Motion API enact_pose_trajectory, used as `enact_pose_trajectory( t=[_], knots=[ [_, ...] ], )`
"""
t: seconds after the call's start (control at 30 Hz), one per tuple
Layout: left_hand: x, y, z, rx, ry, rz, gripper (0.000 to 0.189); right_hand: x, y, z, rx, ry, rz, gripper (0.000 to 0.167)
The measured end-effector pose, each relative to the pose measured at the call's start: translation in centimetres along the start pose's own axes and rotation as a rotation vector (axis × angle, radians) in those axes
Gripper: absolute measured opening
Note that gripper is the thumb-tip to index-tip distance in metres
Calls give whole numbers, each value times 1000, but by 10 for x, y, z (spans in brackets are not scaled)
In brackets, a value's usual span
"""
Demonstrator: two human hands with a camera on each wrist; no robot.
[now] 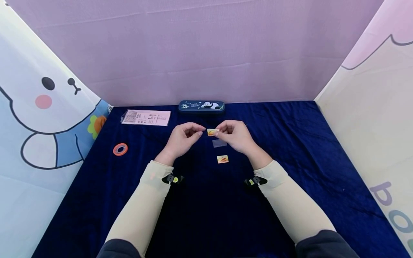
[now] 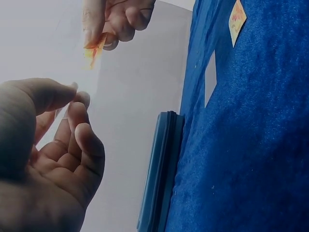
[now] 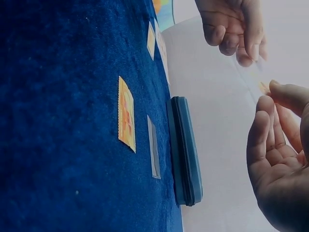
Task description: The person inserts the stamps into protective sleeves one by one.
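My right hand (image 1: 237,137) pinches a small yellow postage stamp (image 1: 211,132) between thumb and forefinger, raised over the blue cloth. Facing it, my left hand (image 1: 184,139) has its thumb and forefinger pinched on the edge of a thin clear film (image 3: 247,79). The film spans between both hands, and the stamp overlaps it in the left wrist view. Below them on the cloth lies a small clear-grey rectangle (image 1: 219,143). Nearer to me is a second yellow-orange stamp (image 1: 222,159) with a toothed edge, lying flat.
A dark blue pencil case (image 1: 201,111) with a panda print stands at the back, against the pale curtain. To its left lies a pink printed sheet (image 1: 161,118) in a clear sleeve. An orange ring-shaped roll (image 1: 120,144) sits on the left of the blue cloth (image 1: 306,161).
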State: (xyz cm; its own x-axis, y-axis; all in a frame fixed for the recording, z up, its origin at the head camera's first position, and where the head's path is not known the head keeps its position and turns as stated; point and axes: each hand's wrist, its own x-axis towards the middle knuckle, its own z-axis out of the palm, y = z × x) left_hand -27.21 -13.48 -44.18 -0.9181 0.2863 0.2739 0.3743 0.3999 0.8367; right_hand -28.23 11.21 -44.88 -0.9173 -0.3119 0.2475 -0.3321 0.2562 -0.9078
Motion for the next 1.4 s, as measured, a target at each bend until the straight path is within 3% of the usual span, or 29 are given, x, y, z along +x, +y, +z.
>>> enact_pose_trajectory(
  t=[0.23, 0.67, 1.4],
  knots=[
    [1, -1, -1, 29, 36, 31, 15, 0, 1, -1, 31, 10, -1, 6],
    [0, -1, 0, 53, 76, -37, 8, 0, 1, -1, -32, 41, -9, 7],
    [0, -2, 0, 8, 83, -17, 16, 0, 4, -3, -33, 36, -30, 6]
  ],
)
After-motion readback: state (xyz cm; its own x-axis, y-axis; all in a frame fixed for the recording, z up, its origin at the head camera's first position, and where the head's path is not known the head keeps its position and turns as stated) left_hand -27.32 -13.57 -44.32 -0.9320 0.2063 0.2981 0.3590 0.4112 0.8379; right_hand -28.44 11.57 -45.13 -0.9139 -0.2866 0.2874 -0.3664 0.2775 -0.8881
